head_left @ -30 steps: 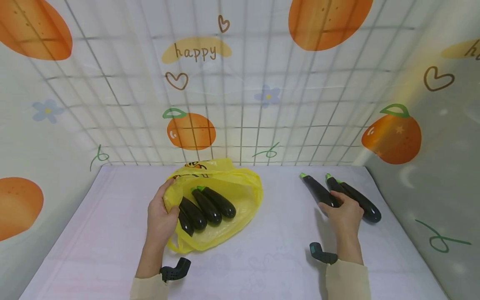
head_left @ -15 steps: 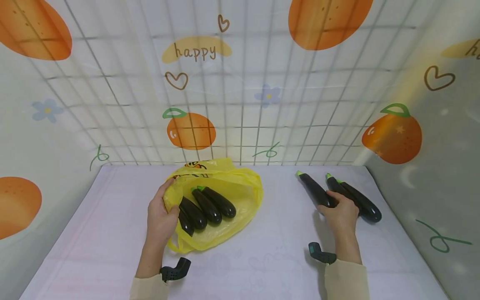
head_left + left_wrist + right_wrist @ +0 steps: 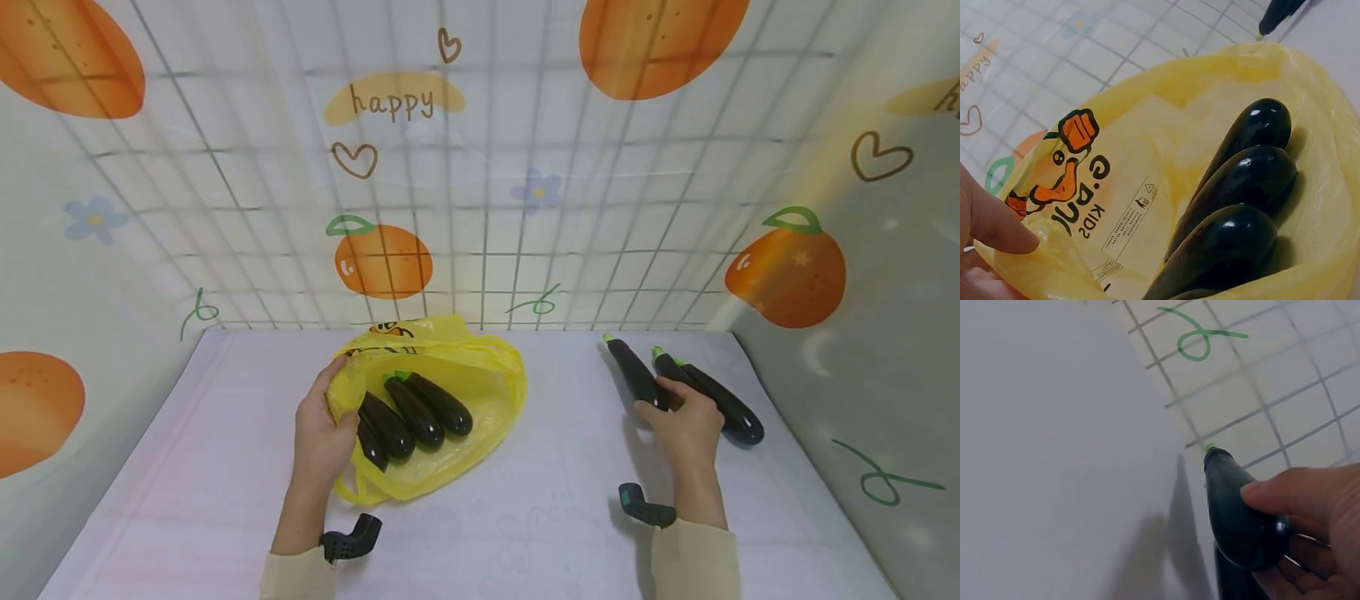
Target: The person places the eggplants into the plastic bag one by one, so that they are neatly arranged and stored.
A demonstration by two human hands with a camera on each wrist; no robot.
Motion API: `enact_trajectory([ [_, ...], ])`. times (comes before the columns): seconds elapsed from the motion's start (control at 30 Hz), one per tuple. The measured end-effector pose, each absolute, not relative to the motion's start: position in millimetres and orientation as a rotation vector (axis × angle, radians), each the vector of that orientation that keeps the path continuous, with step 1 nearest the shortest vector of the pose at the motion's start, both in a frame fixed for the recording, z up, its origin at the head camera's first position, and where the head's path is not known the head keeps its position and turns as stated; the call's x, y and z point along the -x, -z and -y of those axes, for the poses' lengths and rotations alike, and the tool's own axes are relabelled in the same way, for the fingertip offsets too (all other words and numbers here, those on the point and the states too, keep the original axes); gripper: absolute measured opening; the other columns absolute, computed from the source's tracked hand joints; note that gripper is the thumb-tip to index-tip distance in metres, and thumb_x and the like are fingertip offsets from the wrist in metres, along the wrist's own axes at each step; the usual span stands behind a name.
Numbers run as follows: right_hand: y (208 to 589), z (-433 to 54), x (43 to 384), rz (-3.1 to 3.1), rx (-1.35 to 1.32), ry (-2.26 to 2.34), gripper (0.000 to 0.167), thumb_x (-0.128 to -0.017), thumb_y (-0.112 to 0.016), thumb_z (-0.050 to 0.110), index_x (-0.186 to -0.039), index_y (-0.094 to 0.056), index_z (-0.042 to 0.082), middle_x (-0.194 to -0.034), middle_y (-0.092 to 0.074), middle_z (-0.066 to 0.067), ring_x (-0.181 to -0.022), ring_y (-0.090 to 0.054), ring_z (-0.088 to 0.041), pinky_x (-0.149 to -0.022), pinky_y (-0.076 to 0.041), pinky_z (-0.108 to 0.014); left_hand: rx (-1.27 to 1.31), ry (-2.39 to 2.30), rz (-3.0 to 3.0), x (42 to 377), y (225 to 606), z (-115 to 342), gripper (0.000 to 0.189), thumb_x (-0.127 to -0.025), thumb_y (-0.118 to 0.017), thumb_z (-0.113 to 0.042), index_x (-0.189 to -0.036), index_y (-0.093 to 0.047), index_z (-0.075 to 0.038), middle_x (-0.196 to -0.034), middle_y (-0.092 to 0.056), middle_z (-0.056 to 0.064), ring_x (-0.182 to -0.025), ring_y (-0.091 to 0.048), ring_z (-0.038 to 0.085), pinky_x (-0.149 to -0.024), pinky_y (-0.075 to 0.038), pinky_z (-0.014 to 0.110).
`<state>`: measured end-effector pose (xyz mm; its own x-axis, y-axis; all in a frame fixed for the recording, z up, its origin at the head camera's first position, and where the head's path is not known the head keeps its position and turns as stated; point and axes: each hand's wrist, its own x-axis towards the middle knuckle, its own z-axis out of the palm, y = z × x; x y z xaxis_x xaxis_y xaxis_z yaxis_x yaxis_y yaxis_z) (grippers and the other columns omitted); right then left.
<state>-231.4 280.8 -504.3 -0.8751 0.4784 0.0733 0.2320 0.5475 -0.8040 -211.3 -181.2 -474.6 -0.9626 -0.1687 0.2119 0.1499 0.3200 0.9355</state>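
Observation:
A yellow plastic bag (image 3: 487,450) lies with its mouth spread toward me, several dark eggplants (image 3: 438,406) inside. My left hand (image 3: 322,433) grips the bag's left rim; in the left wrist view the thumb (image 3: 1007,228) presses on the folded plastic. On the right, my right hand (image 3: 684,425) holds one eggplant (image 3: 633,367) by its thick end, green stem pointing away. The right wrist view shows thumb and fingers round this eggplant (image 3: 1235,506), its shadow falling on the table beside it. Just right of that hand lie two more eggplants (image 3: 731,408), partly covered by it.
A white table (image 3: 555,517) carries everything, with a printed curtain (image 3: 480,167) over a wire grid behind it. Side curtains (image 3: 885,400) close in at both edges. Bare table lies between the bag and the right hand. Each wrist wears a black camera mount (image 3: 352,537).
The held eggplant first shifts slightly left, then swings back right with its stem end farther off. The right hand moves a little with it. Left hand and bag stay put.

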Motion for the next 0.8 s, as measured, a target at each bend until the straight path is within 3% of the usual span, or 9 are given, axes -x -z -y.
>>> enact_trajectory([
  [0.17, 492.9, -277.6, 230.3, 2.467, 0.546, -1.235, 0.059, -0.087, -0.082, 0.007, -0.143, -0.063, -0.001, -0.133, -0.065, -0.028, -0.135, -0.051, -0.049, -0.117, -0.028, -0.061, -0.014, 1.695, 2.315, 211.6, 474.9, 180.9, 0.077, -0.087, -0.048, 0.02, -0.158, -0.045, -0.009, -0.164, -0.041, 0.007, -0.15, -0.038, 0.025, -0.121, -0.036, 0.044],
  [0.37, 477.0, -269.4, 228.2, 2.426, 0.538, -1.222, 0.058, -0.088, -0.084, 0.009, -0.143, -0.065, 0.005, -0.133, -0.067, -0.025, -0.127, -0.061, -0.045, -0.112, -0.04, -0.059, -0.006, 1.706, 2.306, 211.2, 473.5, 180.0, 0.077, -0.087, -0.048, 0.021, -0.158, -0.044, -0.008, -0.164, -0.041, 0.008, -0.151, -0.037, 0.025, -0.121, -0.035, 0.044],
  [0.63, 450.9, -252.7, 220.6, 2.394, 0.432, -1.273, 0.059, -0.089, -0.084, 0.01, -0.145, -0.064, 0.007, -0.143, -0.064, -0.018, -0.132, -0.06, -0.038, -0.113, -0.045, -0.053, -0.006, 1.7, 2.307, 211.5, 473.5, 179.4, 0.077, -0.087, -0.048, 0.021, -0.158, -0.045, -0.008, -0.164, -0.041, 0.008, -0.151, -0.037, 0.025, -0.121, -0.035, 0.044],
  [0.8, 438.3, -242.3, 215.0, 2.361, 0.379, -1.285, 0.058, -0.089, -0.084, 0.011, -0.143, -0.065, 0.006, -0.139, -0.066, -0.019, -0.13, -0.062, -0.038, -0.113, -0.045, -0.053, -0.008, 1.692, 2.313, 211.0, 472.9, 178.9, 0.077, -0.087, -0.048, 0.02, -0.158, -0.044, -0.008, -0.164, -0.041, 0.008, -0.151, -0.038, 0.026, -0.121, -0.035, 0.044],
])
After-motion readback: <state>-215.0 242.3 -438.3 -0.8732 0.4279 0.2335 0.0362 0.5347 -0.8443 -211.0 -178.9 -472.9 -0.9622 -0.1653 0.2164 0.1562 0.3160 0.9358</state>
